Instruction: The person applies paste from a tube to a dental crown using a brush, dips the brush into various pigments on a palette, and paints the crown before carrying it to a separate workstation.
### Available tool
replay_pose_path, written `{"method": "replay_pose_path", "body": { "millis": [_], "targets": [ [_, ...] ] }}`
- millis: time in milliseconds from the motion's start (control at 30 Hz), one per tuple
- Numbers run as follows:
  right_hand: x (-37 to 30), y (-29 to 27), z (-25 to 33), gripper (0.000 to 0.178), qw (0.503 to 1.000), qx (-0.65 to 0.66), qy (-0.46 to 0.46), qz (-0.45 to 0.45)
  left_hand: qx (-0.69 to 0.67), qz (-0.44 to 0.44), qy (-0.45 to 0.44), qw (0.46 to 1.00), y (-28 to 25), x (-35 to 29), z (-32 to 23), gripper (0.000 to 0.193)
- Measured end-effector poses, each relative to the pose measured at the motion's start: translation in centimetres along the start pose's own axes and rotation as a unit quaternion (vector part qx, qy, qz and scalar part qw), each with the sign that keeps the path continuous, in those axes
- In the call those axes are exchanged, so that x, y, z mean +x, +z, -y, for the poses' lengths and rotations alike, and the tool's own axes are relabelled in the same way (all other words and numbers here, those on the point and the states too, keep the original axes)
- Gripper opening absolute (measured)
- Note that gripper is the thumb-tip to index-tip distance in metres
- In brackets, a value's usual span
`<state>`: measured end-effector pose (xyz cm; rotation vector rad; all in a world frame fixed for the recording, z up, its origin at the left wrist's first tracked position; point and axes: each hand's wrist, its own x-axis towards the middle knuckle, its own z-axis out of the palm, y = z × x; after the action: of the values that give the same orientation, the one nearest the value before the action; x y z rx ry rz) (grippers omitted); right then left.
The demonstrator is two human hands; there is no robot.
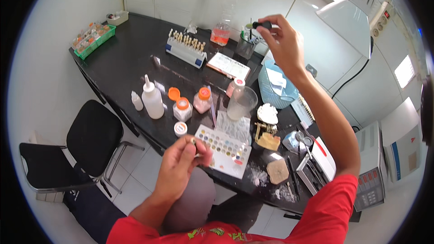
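Observation:
My left hand point(183, 160) is closed on a small tooth-like piece held between fingertips, just left of a white palette point(224, 151) with several small wells of colour. My right hand point(282, 40) is raised far over the table and pinches a thin black-tipped brush point(258, 25) above a dark cup of tools point(246, 47). Between the hands stand small jars with orange lids point(183, 108), a white squeeze bottle point(152, 99) and a clear plastic cup point(241, 102).
On the black table point(131, 63) are a rack of tooth shade samples point(186, 47), a large bottle with pink liquid point(222, 29), a blue basket point(278, 86), a green tray point(92, 38), plaster casts point(269, 141) and hand tools. A black chair point(86, 147) stands at left.

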<state>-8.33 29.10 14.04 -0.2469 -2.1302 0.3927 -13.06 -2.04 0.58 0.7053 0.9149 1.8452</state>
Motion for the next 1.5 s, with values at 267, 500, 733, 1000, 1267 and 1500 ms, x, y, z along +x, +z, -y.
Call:
{"method": "replay_pose_path", "body": {
  "millis": [267, 500, 733, 1000, 1267, 1500],
  "targets": [
    [-18.4, -7.1, 15.8, 0.025, 0.956, -0.038, -0.219, 0.191, -0.185, 0.121, -0.086, 0.972, 5.6, 1.0, -1.0, 0.027],
    [-26.1, -9.9, 18.0, 0.042, 0.984, 0.003, -0.123, 0.131, -0.023, 0.190, -0.141, 0.971, 8.7, -2.2, 1.9, 0.032],
    [-29.8, -10.6, 16.9, 0.031, 0.834, 0.356, 0.414, -0.079, 0.302, 0.312, -0.009, 0.901, 10.6, -6.5, 5.5, 0.016],
    [-35.2, -11.5, 16.6, 0.012, 0.804, 0.332, 0.480, -0.114, 0.321, 0.369, -0.095, 0.867, 11.2, -8.5, 9.4, 0.009],
    [-36.8, -16.5, 13.5, 0.014, 0.846, 0.090, 0.464, -0.247, 0.124, 0.400, -0.201, 0.886, 10.9, -7.2, 10.7, 0.029],
    [-38.8, -17.1, 11.1, 0.012, 0.876, -0.253, 0.408, -0.039, 0.084, 0.312, -0.177, 0.930, 10.7, -6.8, 12.7, 0.039]
  ]
}}
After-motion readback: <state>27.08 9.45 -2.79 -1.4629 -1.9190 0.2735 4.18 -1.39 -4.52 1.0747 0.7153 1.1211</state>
